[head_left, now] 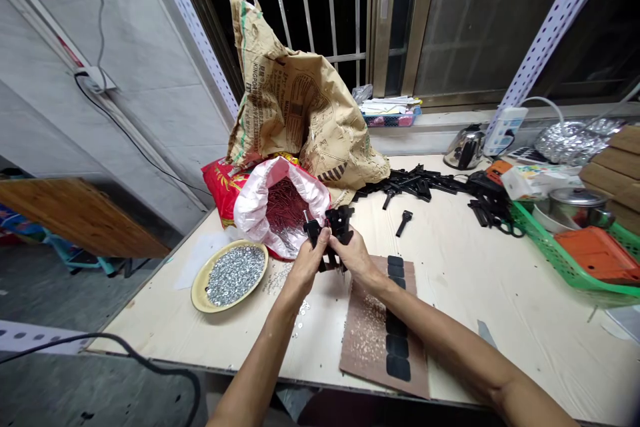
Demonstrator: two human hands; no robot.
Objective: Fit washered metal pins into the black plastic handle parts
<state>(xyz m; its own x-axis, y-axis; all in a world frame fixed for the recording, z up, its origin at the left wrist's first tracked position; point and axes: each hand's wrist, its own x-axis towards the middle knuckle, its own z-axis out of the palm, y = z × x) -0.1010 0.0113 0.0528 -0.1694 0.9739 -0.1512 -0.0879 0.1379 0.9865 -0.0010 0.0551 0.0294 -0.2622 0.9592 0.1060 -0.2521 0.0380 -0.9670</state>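
Both of my hands meet over the middle of the table around a black plastic part (336, 227). My left hand (310, 263) pinches its left side, and my right hand (353, 255) wraps its right side. Just behind them an open white and red bag (260, 203) shows dark red pins inside. A yellow plate (200, 283) heaped with small silver nuts sits to the left. Loose nuts lie scattered on the table under my left wrist.
A brown board (370, 340) with black pads lies under my right forearm. A pile of black parts (417, 181) and a big paper sack (300, 107) stand behind. A green basket (555, 257) with an orange lid and metal pot is at the right.
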